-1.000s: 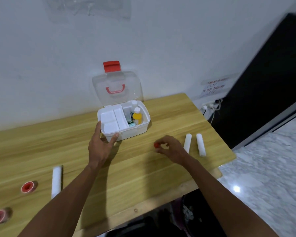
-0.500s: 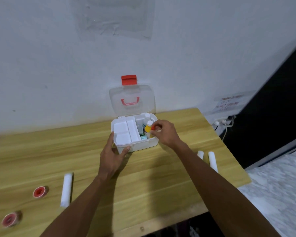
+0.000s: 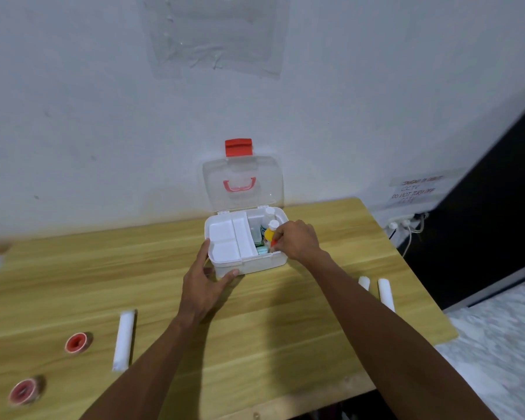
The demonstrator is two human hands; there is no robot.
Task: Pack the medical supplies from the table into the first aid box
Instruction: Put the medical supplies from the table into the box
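Supplies go in one by one: we brace the first aid box (image 3: 246,262) with our left hand (image 3: 205,286) while our right hand (image 3: 296,241) pinches a small, light red item (image 3: 273,242) over its right compartment.

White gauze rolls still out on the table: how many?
3. One gauze roll lies front-left, beside the red tape rolls. Two lie to the right of the box: one in full view, one partly hidden behind the right forearm.
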